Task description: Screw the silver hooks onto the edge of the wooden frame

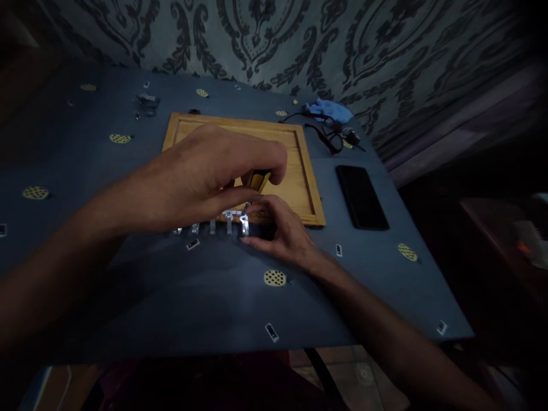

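My left hand is closed around a screwdriver with a yellow and black handle. Its tip points down at the near edge of a shallow wooden frame with a raised rim. My right hand pinches at a small shiny metal hook on that same edge, just beneath the screwdriver. To the left, several similar hooks stand in a row along the edge. My left hand covers much of the frame, and the screw head is too small to make out.
A black phone lies right of the frame. Dark-rimmed glasses, a blue crumpled cloth and keys are at the back right. Small clear or metallic pieces rest at the back left of the blue table, against a patterned wall.
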Demonstrator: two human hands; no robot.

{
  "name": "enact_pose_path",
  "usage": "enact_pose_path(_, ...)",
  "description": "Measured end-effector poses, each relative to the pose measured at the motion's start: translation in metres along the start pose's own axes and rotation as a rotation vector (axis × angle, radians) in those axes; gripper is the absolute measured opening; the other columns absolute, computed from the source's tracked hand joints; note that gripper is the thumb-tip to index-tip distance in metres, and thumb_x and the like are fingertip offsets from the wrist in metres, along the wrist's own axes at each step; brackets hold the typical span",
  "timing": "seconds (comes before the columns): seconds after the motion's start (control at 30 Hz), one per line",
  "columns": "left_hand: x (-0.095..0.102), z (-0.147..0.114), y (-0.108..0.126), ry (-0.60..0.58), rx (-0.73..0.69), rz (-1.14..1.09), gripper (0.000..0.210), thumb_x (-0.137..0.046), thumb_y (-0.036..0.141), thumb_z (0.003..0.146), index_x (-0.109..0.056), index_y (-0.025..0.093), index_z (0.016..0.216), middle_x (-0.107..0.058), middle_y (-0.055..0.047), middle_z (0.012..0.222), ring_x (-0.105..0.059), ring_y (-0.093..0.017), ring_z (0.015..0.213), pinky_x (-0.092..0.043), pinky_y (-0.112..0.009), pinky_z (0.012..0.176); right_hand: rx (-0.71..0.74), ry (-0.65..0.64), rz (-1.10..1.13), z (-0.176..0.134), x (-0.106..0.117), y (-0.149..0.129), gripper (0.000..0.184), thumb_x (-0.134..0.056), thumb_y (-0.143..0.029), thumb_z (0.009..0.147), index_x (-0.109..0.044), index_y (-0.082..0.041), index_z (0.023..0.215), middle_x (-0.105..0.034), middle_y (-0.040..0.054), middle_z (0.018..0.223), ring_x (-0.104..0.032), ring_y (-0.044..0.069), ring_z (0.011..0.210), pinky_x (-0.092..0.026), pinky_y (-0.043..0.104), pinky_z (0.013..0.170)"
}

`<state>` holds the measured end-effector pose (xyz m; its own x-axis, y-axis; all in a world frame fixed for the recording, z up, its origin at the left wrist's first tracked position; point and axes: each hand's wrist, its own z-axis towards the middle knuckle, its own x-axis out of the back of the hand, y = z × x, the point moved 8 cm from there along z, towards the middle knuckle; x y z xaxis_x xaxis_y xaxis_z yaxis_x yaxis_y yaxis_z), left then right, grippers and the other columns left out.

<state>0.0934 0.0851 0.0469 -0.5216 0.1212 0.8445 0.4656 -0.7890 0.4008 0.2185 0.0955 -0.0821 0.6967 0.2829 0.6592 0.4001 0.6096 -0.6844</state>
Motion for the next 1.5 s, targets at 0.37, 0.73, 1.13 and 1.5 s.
enact_pose_path(0.37,-0.008,-0.001,-0.013,0.128,0.125,0.01,0.025,-0.055,0.04,0.101,-0.065,0.024,0.116,-0.07,-0.006,0.106,-0.067,-0.017,0.083,-0.055,-0.03,0.075,-0.039,-0.005,0.039,-0.001,-0.003,0.004,0.059,-0.08,-0.05,0.081,-0.053,-0.027,0.128,-0.072,0.0082,0.115,-0.067,0.031,0.111,-0.054,0.051,0.097)
enact_pose_path(0.73,-0.005,-0.001,-0.019,0.194,0.159,0.013,0.03,-0.066,0.027,0.094,-0.063,0.023,0.123,-0.07,-0.007,0.117,-0.07,-0.021,0.097,-0.058,-0.036,0.089,-0.046,-0.004,0.046,-0.002,-0.003,0.004,0.061,-0.081,-0.047,0.081,-0.052,-0.026,0.13,-0.072,0.0086,0.117,-0.067,0.031,0.114,-0.053,0.05,0.099)
enact_pose_path(1.13,-0.006,0.0,-0.023,0.203,0.172,-0.089,0.018,-0.068,0.028,0.092,-0.064,0.025,0.109,-0.072,-0.003,0.1,-0.069,-0.017,0.082,-0.058,-0.03,0.075,-0.046,0.001,0.031,-0.001,-0.003,0.003,0.056,-0.079,-0.048,0.082,-0.053,-0.026,0.126,-0.072,0.0091,0.115,-0.067,0.031,0.111,-0.053,0.052,0.097)
enact_pose_path(1.5,-0.005,0.0,-0.019,0.239,0.133,-0.021,0.022,-0.068,0.03,0.093,-0.068,0.025,0.115,-0.075,-0.003,0.097,-0.069,-0.016,0.077,-0.059,-0.031,0.079,-0.05,0.007,0.029,-0.001,-0.002,0.003,0.057,-0.079,-0.052,0.081,-0.053,-0.027,0.125,-0.071,0.0081,0.114,-0.067,0.031,0.11,-0.053,0.05,0.097)
